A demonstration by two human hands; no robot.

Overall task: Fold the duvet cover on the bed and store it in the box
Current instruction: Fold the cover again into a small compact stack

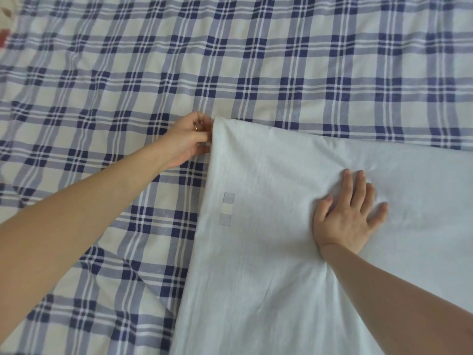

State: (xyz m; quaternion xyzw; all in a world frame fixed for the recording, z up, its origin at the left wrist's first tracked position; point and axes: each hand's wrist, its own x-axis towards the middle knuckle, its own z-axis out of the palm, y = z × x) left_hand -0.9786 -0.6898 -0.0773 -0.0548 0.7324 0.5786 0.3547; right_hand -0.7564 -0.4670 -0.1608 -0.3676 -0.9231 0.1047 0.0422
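Note:
The duvet cover (268, 252) is blue-and-white plaid on one side and plain white on the other. It lies spread over the bed, and a white flap is folded over onto the plaid from the right. My left hand (190, 138) pinches the flap's far left corner. My right hand (350, 213) lies flat on the white flap with fingers spread, pressing it down. A small patch of three pale squares (227, 208) shows on the white side. No box is in view.
Plaid fabric (128, 73) fills the view to the left and far side, with soft wrinkles. A bit of red and pale cloth (3, 34) shows at the far left edge.

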